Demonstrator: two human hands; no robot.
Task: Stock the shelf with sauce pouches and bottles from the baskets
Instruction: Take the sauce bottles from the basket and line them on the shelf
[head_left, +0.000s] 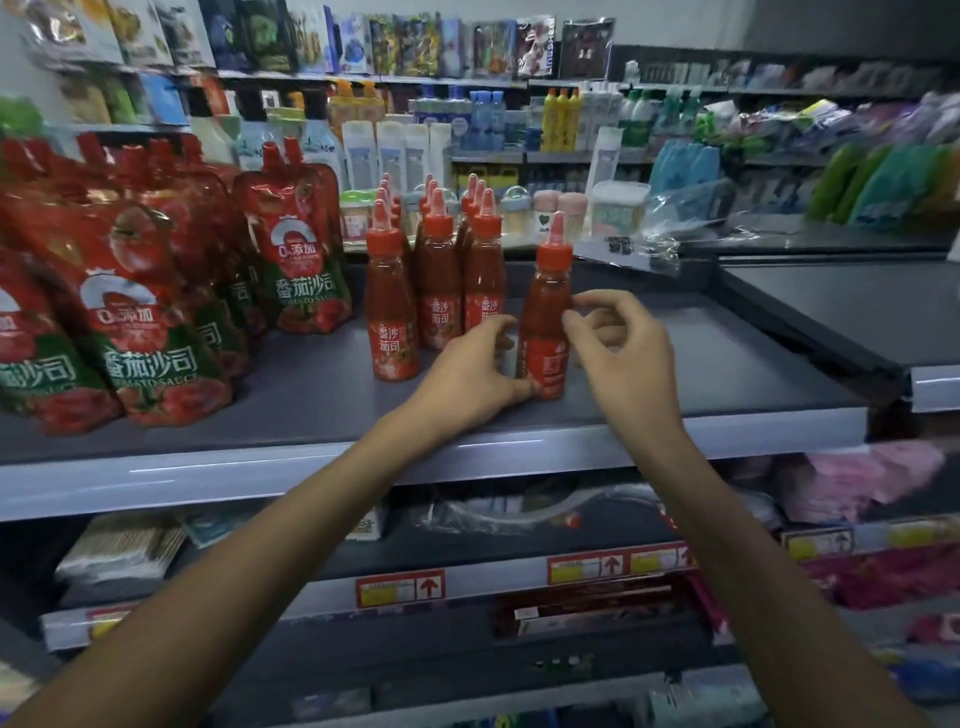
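A red tomato sauce bottle (546, 312) stands upright on the grey shelf (675, 384), to the right of several identical bottles (436, 270). My left hand (467, 374) grips its lower body from the left, thumb at the base. My right hand (618, 353) pinches its middle from the right with curled fingers. Several red tomato sauce pouches (140, 312) stand in rows at the shelf's left. No basket is in view.
The shelf right of the held bottle is bare, and a second dark shelf section (841, 312) adjoins it. Behind stand rows of bottled household goods (415, 150). Lower shelves with price tags (400, 587) hold packaged goods beneath my arms.
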